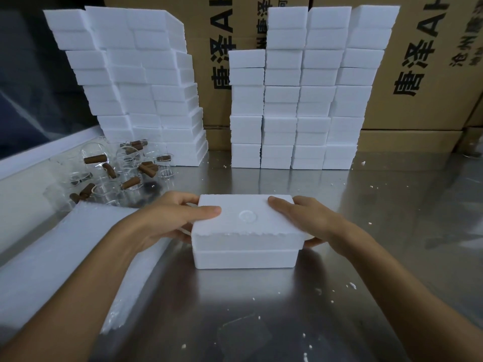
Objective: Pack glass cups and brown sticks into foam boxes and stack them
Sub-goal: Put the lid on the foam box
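The foam box (pixel 245 246) sits on the steel table (pixel 366 231) just in front of the person, its lid seated on the base with a rough, crumbled front edge overhanging slightly. It looks closed, so the step in hand appears to be the finish of one packing round: pressing the lid home or taking hold of the closed box to carry it off.

The left hand (pixel 167 218) grasps the box's left end, thumb lying across the lid and fingers curled round the side. The right hand (pixel 305 218) grasps the right end the same way.

The next move probably calls for an even lift from both ends, keeping lid and base together, and a level set-down on the lowest column of the stacked foam boxes (pixel 295 100) at the back, in front of the cardboard cartons (pixel 431 61).

To the left, well apart from the box, glass cups (pixel 128 163) and brown sticks (pixel 95 159) lie mixed in a loose heap, still unpacked.
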A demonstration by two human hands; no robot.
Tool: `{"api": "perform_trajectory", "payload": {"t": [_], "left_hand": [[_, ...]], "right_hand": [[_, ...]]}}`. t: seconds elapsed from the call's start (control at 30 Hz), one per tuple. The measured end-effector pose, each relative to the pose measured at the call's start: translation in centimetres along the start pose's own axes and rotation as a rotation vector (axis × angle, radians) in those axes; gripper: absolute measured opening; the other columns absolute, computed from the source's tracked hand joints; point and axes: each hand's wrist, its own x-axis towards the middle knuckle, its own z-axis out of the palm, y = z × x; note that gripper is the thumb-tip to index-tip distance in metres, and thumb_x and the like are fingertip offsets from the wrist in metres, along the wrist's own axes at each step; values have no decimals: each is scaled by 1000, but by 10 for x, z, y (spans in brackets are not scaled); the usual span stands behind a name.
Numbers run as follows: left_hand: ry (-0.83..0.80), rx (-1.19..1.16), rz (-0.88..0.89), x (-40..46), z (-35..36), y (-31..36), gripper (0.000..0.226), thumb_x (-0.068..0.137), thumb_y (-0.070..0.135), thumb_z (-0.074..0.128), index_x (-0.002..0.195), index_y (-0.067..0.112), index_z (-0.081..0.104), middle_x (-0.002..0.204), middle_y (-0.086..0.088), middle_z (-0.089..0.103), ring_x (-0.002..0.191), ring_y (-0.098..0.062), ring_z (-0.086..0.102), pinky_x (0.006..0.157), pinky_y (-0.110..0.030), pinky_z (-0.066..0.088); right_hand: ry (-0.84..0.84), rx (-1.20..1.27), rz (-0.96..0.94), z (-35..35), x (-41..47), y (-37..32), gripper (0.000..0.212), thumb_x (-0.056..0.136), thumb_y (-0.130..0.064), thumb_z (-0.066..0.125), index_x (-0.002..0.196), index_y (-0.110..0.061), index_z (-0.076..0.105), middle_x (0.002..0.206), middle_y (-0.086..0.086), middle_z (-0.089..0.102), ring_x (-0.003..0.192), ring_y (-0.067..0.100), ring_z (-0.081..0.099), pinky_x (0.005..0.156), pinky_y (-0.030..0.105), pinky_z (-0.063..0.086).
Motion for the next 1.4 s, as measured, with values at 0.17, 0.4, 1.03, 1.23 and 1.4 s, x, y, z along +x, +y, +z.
{"api": "perform_trajectory", "payload": {"t": [0.17, 0.4, 1.03, 1.23, 1.4], "left_hand": [[2, -44, -12, 1, -8, -5, 59, 57, 43, 83, 110, 23, 69, 96, -1, 78, 86, -21, 74, 72, -34, 62], [-4, -95, -31, 4, -11, -11, 63, 53, 37, 89, 109, 17, 71, 94, -5, 77, 80, -22, 74, 60, -28, 58], [-253, 313, 150, -1, -2, -13, 103, 48, 36, 93, 127, 62, 33, 125, 8, 56, 117, -11, 55, 98, -32, 52], [-236, 324, 166, -1, 0, -15, 102, 52, 28, 89, 129, 62, 31, 124, 2, 57, 114, -18, 58, 99, -42, 52], [-240, 315, 180, 1, -4, -17, 101, 54, 27, 88, 130, 62, 33, 126, 4, 56, 117, -17, 56, 101, -40, 51]], "right_hand": [[-6, 192, -60, 20, -2, -1, 32, 93, -54, 57, 100, -25, 68, 82, -10, 75, 68, 7, 70, 57, 18, 49], [-99, 306, -31, 14, -5, 0, 34, 93, -45, 63, 115, -19, 65, 104, -1, 76, 94, 17, 73, 75, 26, 55], [34, 309, -12, 7, -4, -2, 40, 78, -53, 77, 107, -30, 62, 85, -5, 74, 54, 4, 69, 43, 17, 48], [-26, 131, -183, 1, -11, -4, 29, 90, -47, 67, 117, -36, 63, 108, -2, 68, 82, 13, 69, 54, 19, 50], [-331, -4, -184, -19, -20, -1, 86, 68, -46, 80, 143, -40, 38, 134, -11, 52, 120, 16, 56, 84, 25, 57]]}}
